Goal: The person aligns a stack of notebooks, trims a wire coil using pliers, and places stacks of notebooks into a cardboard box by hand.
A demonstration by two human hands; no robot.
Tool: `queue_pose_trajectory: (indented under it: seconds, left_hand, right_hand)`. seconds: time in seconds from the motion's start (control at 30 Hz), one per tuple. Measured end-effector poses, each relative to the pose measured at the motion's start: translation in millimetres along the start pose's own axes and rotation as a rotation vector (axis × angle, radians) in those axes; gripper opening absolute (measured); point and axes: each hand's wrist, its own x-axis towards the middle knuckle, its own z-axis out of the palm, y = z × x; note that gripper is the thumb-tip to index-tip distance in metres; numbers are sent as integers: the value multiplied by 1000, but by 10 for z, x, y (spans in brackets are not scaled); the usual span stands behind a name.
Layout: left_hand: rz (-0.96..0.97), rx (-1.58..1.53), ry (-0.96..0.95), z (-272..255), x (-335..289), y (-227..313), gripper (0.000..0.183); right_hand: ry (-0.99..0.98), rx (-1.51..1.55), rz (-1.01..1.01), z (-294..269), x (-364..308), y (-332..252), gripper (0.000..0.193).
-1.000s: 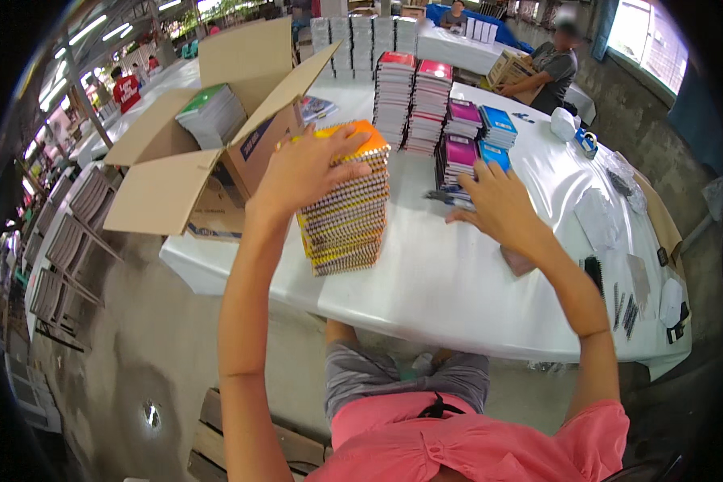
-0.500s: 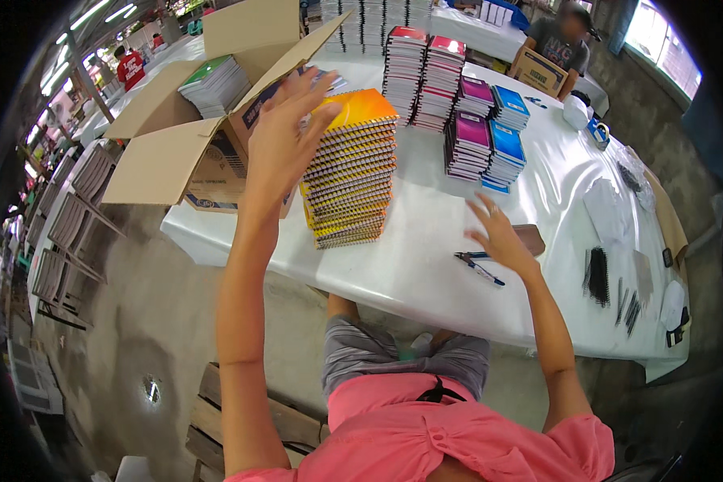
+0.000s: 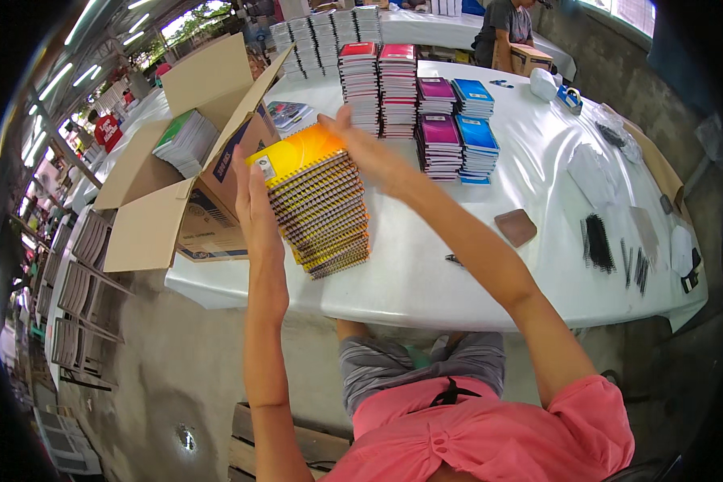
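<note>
A tall stack of yellow-orange spiral notebooks (image 3: 317, 213) stands near the table's front edge, its upper part leaning left. My left hand (image 3: 257, 193) lies along the stack's left side, fingers straight and pointing up. At the upper right corner, my right hand (image 3: 369, 157) reaches across with its fingers stretched out; they are partly blurred. The top notebooks sit between the two hands, and neither hand is wrapped round them. Close by on the left is an open cardboard box (image 3: 209, 217) with green-covered notebooks (image 3: 186, 145) inside.
Red (image 3: 358, 88), purple (image 3: 439, 145) and blue notebook stacks (image 3: 478, 145) stand behind. A brown pad (image 3: 515, 227) and black binding coils (image 3: 597, 245) lie to the right. Chairs (image 3: 88, 289) line the left. A person (image 3: 502, 36) holds a box at the far table.
My right hand has moved left from beside the pens to the yellow stack. My left hand has lowered from above it to its left side. The stack's top now leans left.
</note>
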Motion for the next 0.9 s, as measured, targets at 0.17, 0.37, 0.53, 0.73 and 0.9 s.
queue_pose_trajectory:
  seconds: [0.17, 0.37, 0.53, 0.73, 0.9]
  left_hand:
    - [-26, -81, 29, 116, -71, 47, 68]
    - [-121, -222, 82, -83, -127, -82, 68]
    - [-183, -3, 175, -368, -491, -835, 69]
    - [-418, -225, 131, -268, -660, -1048, 71]
    - [-488, -273, 206, -336, -687, -1095, 69]
  right_hand:
    - [26, -73, -120, 14, -83, 55, 104]
    - [-11, 312, 6, -236, -43, 485, 96]
    - [28, 349, 133, -229, -172, 1227, 94]
    - [47, 401, 178, 322, -448, 1035, 97]
    - [-104, 308, 230, 362, -459, 1011, 92]
